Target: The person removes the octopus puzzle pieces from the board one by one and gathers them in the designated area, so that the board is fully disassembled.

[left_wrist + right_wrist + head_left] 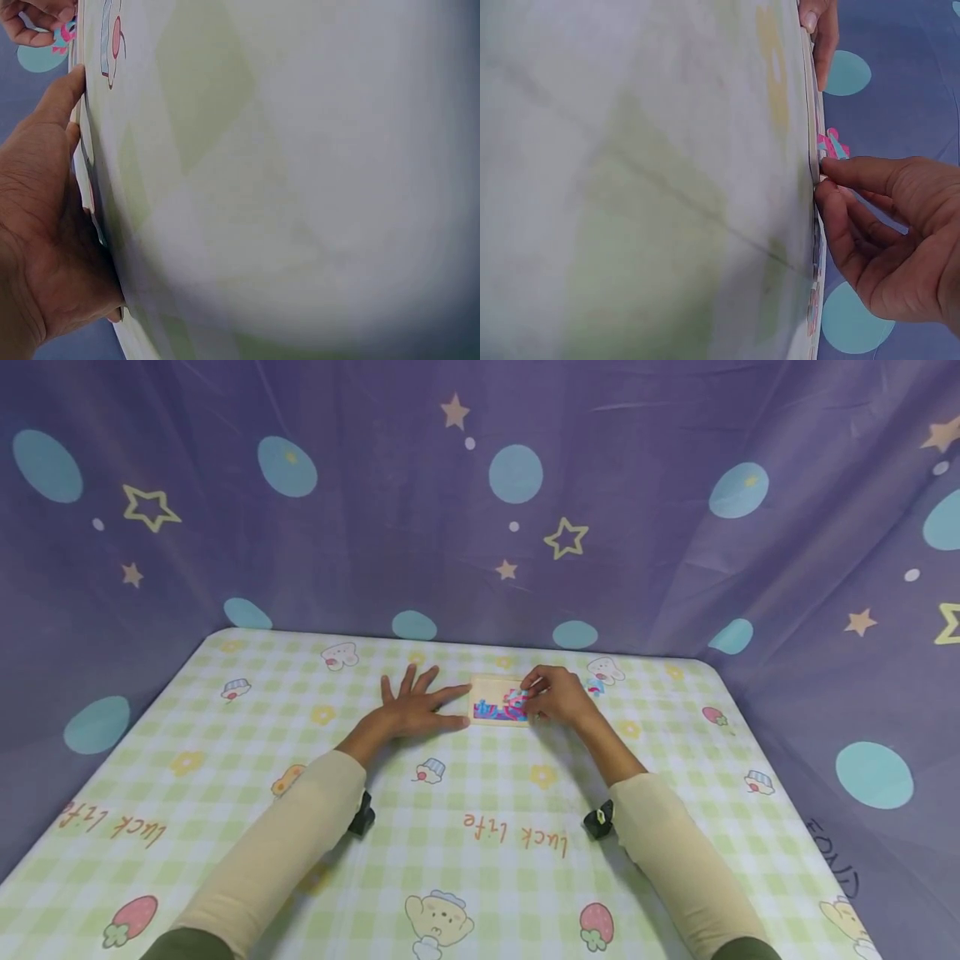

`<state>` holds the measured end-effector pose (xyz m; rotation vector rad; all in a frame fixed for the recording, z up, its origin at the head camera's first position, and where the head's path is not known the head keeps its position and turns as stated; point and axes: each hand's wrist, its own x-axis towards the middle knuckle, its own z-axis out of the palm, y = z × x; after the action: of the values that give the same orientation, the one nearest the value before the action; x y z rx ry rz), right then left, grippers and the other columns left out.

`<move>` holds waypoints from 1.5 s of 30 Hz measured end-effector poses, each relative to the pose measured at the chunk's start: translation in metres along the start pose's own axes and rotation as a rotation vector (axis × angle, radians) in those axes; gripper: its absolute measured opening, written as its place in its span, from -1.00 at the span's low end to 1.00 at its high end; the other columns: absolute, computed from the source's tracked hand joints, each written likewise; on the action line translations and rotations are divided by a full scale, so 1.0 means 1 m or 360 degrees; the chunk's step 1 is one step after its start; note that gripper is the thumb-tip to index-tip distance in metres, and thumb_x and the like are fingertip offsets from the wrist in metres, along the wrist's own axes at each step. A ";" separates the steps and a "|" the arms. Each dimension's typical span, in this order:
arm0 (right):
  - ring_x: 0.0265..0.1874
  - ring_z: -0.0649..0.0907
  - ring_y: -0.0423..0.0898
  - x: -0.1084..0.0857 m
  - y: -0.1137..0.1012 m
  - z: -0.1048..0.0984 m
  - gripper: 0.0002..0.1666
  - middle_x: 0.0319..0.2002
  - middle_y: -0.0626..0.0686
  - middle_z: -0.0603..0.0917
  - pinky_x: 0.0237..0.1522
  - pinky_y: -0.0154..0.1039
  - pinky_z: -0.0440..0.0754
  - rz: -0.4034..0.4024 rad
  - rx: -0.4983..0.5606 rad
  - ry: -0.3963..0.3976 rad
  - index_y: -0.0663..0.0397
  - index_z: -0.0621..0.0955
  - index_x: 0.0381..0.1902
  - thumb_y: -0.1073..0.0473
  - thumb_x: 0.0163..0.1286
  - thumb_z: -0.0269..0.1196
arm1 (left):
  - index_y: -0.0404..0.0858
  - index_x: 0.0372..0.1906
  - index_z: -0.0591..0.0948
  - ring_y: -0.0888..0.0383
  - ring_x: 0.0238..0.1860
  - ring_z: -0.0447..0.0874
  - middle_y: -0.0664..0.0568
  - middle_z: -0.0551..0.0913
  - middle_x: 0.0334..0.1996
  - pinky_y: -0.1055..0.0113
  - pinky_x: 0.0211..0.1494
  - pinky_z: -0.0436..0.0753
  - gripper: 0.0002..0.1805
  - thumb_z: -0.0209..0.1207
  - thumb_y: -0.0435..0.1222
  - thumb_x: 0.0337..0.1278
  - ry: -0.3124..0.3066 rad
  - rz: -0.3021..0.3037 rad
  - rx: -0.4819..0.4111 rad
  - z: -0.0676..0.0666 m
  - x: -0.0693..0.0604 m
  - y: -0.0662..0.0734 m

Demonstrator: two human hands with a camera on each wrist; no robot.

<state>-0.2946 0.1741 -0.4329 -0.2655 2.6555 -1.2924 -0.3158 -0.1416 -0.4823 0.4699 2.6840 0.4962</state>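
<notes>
A small wooden puzzle tray lies toward the back of the table, with blue, purple and pink jigsaw pieces along its near side. My left hand is spread flat at the tray's left, thumb and index finger touching its edge. Over the tray's right side, my right hand pinches a pink and blue puzzle piece between thumb and fingers. That pink and blue colour also shows beside the right fingertips in the right wrist view. How the piece sits against the others is too small to tell.
Another blue and pink puzzle piece lies on the table just right of my right hand. A checked cloth with printed cartoons covers the table. Behind the table's far edge hangs a purple curtain with stars and dots.
</notes>
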 end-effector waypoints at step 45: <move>-0.28 0.87 -0.10 0.007 -0.004 -0.001 -0.73 0.00 0.10 0.94 -0.18 -0.26 0.70 -0.0133 -0.0281 0.0015 0.09 0.89 -0.07 0.40 0.28 0.57 | 0.60 0.80 0.07 -0.22 0.84 -0.82 0.06 -0.43 0.92 -0.60 0.66 -0.68 0.00 0.02 0.66 0.32 -0.0015 -0.0003 -0.0015 -0.004 -0.007 0.008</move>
<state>-0.3009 0.1704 -0.4294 -0.3995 2.7974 -1.0844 -0.3089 -0.1383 -0.4736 0.4663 2.6720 0.5044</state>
